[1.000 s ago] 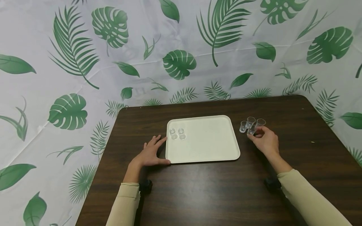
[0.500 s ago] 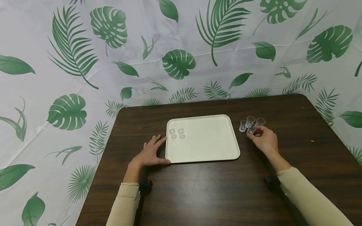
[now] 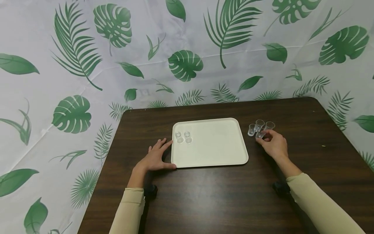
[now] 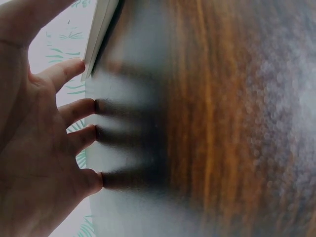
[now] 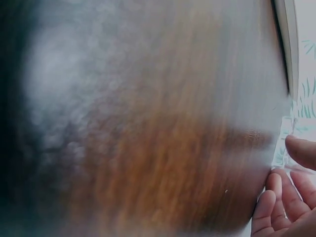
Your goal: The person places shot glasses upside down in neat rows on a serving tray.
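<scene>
The right hand (image 3: 274, 145) pinches one little cup (image 3: 260, 133) near the bench's (image 3: 204, 195) far right corner. Three cups (image 3: 258, 125) stand touching it; a bump could tip them. The left hand's (image 3: 155, 158) fingers lie spread beside the tray (image 3: 216, 152).

Table (image 3: 222, 198): dark wood-grain top, rounded corners, lying under the grip and spreading wide on every side of it.
Loose clear cups (image 3: 259, 124): three small ones, upright, bunched together just beyond the grip on its far side.
Two more clear cups (image 3: 182, 137): side by side, well to the left of the grip.
Pale speck (image 3: 322, 146): on the tabletop, well to the right of the grip.
Backdrop (image 3: 58, 42): white sheet printed with green palm and monstera leaves, hanging behind the table, far beyond the grip.
</scene>
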`<action>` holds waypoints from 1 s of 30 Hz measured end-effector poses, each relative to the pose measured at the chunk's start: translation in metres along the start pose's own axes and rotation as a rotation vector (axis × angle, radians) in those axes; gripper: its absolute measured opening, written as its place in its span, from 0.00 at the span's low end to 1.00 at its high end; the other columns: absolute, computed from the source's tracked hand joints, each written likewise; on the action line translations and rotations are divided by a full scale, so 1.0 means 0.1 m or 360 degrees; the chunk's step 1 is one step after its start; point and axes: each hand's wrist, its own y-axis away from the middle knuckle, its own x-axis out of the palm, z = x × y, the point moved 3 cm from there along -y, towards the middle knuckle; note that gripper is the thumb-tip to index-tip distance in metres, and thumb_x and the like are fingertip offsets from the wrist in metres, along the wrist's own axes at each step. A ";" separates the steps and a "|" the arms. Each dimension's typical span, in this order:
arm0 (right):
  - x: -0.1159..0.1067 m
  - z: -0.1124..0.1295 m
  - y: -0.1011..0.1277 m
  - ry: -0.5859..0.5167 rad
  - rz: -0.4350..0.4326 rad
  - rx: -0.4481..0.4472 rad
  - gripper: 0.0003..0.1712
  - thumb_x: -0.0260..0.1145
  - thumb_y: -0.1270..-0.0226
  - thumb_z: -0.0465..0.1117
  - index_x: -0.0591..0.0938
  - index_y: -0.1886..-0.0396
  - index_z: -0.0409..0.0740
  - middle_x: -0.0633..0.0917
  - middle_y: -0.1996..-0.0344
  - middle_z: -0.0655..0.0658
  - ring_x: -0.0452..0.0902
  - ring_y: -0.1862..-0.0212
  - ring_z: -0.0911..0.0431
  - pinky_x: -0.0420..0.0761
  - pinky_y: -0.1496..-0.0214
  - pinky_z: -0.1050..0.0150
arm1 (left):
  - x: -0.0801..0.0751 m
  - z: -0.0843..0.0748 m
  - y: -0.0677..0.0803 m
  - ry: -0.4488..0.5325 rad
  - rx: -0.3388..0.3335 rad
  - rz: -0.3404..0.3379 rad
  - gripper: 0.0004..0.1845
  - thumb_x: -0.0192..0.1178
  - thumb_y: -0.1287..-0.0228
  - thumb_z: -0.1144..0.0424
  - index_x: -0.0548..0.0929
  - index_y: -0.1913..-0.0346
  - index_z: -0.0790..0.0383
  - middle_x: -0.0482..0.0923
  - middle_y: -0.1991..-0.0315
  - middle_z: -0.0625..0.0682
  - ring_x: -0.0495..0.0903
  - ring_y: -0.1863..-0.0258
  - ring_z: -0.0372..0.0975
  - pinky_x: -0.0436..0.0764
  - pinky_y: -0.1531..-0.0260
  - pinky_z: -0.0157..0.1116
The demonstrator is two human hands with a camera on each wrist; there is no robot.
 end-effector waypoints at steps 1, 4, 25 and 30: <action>0.00 0.00 0.00 -0.0002 0.0000 0.0000 0.22 0.74 0.40 0.44 0.82 0.51 0.36 0.86 0.62 0.34 0.81 0.61 0.43 0.72 0.62 0.51 | 0.00 0.00 0.00 -0.0001 -0.0002 0.0003 0.59 0.70 0.55 0.30 0.54 0.22 0.45 0.44 0.22 0.58 0.38 0.24 0.55 0.40 0.36 0.68; 0.01 -0.01 0.00 -0.0001 0.0000 0.0000 0.22 0.74 0.40 0.45 0.82 0.51 0.37 0.86 0.62 0.34 0.81 0.61 0.43 0.72 0.62 0.52 | 0.01 0.01 0.00 -0.0007 -0.0001 0.0005 0.59 0.70 0.55 0.30 0.54 0.22 0.45 0.44 0.22 0.58 0.38 0.24 0.55 0.40 0.36 0.68; 0.01 0.00 0.04 -0.0016 -0.0005 -0.0001 0.20 0.72 0.37 0.44 0.80 0.52 0.37 0.86 0.61 0.33 0.82 0.60 0.42 0.71 0.61 0.53 | 0.00 0.02 0.01 -0.0010 0.0025 -0.0014 0.58 0.71 0.54 0.33 0.54 0.22 0.46 0.45 0.22 0.59 0.39 0.24 0.56 0.41 0.36 0.69; 0.01 0.00 0.08 -0.0023 -0.0006 0.0004 0.20 0.71 0.37 0.43 0.80 0.51 0.35 0.86 0.60 0.32 0.82 0.60 0.42 0.71 0.61 0.54 | 0.02 0.04 0.03 -0.0011 0.0035 -0.0016 0.58 0.71 0.54 0.33 0.55 0.22 0.45 0.45 0.22 0.58 0.39 0.24 0.56 0.41 0.36 0.69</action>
